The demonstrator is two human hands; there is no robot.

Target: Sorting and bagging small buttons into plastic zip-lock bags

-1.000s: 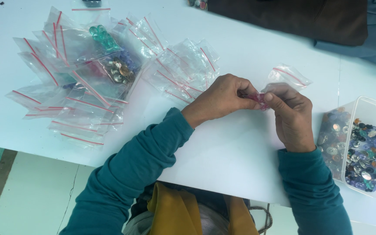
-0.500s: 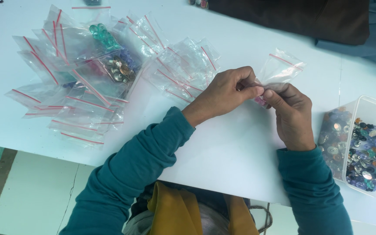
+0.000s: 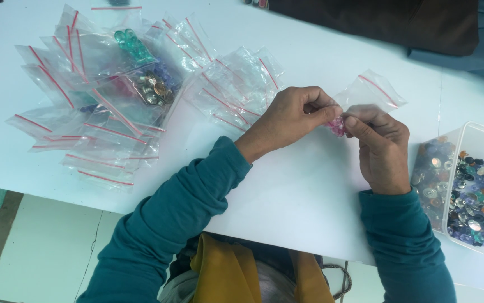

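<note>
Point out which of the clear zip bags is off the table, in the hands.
The small zip bag pinched between the left hand and right hand, pink pieces at its bottom. All the others lie on the white table.

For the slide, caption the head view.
Both hands, left hand and right hand, pinch a small clear zip bag holding pink beads.

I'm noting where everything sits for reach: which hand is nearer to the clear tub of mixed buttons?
Right. The right hand is just left of the clear tub, apart from it; the left hand is farther left, beyond the small bag both hold.
</note>
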